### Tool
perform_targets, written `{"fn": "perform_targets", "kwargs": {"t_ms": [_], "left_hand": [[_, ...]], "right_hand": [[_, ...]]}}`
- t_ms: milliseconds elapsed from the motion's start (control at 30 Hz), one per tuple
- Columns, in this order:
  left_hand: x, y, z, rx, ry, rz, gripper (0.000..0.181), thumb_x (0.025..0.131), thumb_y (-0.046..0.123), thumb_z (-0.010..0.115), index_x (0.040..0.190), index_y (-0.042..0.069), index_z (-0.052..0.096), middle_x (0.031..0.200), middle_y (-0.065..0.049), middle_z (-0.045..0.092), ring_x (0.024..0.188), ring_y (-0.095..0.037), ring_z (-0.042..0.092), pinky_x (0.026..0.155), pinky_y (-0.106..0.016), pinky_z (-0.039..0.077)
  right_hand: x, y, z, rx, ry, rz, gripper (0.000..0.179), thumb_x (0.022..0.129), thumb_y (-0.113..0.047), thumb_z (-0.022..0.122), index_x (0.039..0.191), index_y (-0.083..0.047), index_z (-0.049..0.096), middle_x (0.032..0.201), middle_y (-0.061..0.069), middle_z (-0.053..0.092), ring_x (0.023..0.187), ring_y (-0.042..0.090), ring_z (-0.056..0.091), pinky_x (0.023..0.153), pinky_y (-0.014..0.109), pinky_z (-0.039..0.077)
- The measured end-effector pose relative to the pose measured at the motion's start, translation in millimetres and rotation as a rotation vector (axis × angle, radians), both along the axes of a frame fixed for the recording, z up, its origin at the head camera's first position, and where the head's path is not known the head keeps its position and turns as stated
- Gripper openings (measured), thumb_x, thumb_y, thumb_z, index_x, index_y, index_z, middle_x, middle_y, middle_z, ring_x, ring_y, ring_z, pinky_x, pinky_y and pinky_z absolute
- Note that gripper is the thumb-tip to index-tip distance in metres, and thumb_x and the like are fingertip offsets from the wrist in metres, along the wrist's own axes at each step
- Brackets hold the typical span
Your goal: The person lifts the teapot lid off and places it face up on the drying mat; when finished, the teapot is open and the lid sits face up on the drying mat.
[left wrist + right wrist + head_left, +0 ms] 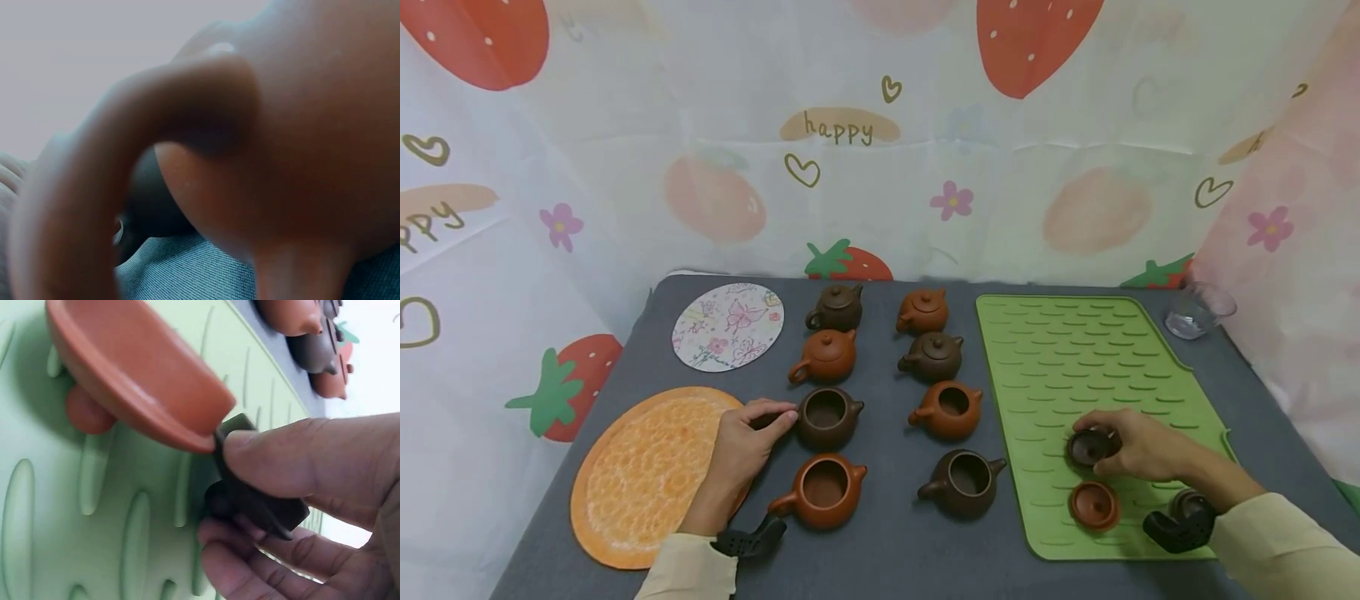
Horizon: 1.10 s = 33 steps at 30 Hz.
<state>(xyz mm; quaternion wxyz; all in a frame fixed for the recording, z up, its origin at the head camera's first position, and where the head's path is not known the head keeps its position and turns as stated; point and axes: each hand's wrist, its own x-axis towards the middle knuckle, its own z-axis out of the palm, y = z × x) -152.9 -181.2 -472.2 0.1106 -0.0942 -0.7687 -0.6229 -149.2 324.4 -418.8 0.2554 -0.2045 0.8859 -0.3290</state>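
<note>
My left hand (pixel 741 446) has thumb and fingertips together at the handle side of a dark brown lidless teapot (pixel 826 421), pinching its handle, which the fingers hide. A reddish-brown lidless teapot (pixel 827 493) stands in front of it; its handle (pixel 69 187) and body fill the left wrist view, blurred. Over the green mat my right hand (pixel 1146 446) pinches a dark teapot lid (pixel 262 494) between thumb and fingers, knob side down. Close beside that lid, a reddish-brown lid (pixel 1094 506) lies upside down on the mat. Another dark lid (pixel 1189 504) is partly hidden behind the wrist camera.
The green mat (pixel 1075 358) covers the table's right side. Two columns of teapots stand mid-table, the far ones lidded, such as an orange-brown teapot (pixel 923 311). A glass pitcher (pixel 1197 312), a round orange mat (pixel 625 492) and a butterfly-patterned mat (pixel 728 327) lie around them.
</note>
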Motion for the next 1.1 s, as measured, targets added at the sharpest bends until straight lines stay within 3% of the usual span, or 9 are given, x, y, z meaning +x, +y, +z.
{"fn": "perform_targets", "kwargs": {"t_ms": [400, 567, 700, 933, 1100], "left_hand": [[2.1, 1.9, -0.5, 0.002, 0.005, 0.009, 0.011, 0.082, -0.008, 0.072, 0.093, -0.011, 0.072, 0.085, -0.021, 0.068, 0.082, -0.019, 0.059, 0.072, -0.023, 0.046], [4.0, 2.1, 4.3, 0.001, -0.014, 0.021, 0.012, 0.082, -0.008, 0.072, 0.093, -0.011, 0.072, 0.087, -0.021, 0.068, 0.08, -0.015, 0.061, 0.069, -0.021, 0.048], [4.1, 0.3, 12.1, 0.022, 0.009, 0.031, 0.013, 0.082, -0.01, 0.071, 0.095, -0.011, 0.071, 0.089, -0.023, 0.066, 0.075, -0.019, 0.064, 0.067, -0.022, 0.051], [7.6, -4.2, 33.3, -0.087, 0.05, 0.043, 0.015, 0.083, -0.007, 0.071, 0.098, -0.009, 0.071, 0.091, -0.02, 0.067, 0.08, -0.021, 0.062, 0.071, -0.023, 0.05], [3.6, -2.8, 55.4, -0.125, 0.097, 0.038, 0.017, 0.084, -0.008, 0.07, 0.1, -0.008, 0.07, 0.094, -0.02, 0.067, 0.085, -0.017, 0.062, 0.075, -0.025, 0.049]], "right_hand": [[-0.2, 6.5, -4.7, -0.049, -0.084, -0.001, 0.061, 0.083, -0.007, 0.073, 0.134, 0.011, 0.045, 0.104, 0.017, 0.057, 0.089, 0.029, 0.061, 0.065, 0.034, 0.05], [0.9, 8.5, -6.8, -0.067, -0.086, -0.004, 0.065, 0.084, -0.008, 0.073, 0.137, 0.011, 0.041, 0.109, 0.021, 0.054, 0.092, 0.032, 0.06, 0.066, 0.034, 0.05], [3.4, 9.3, -8.5, -0.091, -0.089, -0.009, 0.065, 0.085, -0.007, 0.073, 0.138, 0.01, 0.04, 0.114, 0.024, 0.053, 0.09, 0.029, 0.062, 0.065, 0.034, 0.05], [6.4, 12.6, -5.3, -0.135, -0.132, -0.035, 0.065, 0.088, -0.008, 0.069, 0.14, 0.012, 0.036, 0.117, 0.026, 0.05, 0.09, 0.03, 0.061, 0.062, 0.035, 0.049], [2.4, 13.6, 8.8, -0.125, -0.05, -0.056, 0.061, 0.092, -0.01, 0.065, 0.141, 0.01, 0.035, 0.117, 0.025, 0.051, 0.097, 0.037, 0.059, 0.066, 0.037, 0.051]]}}
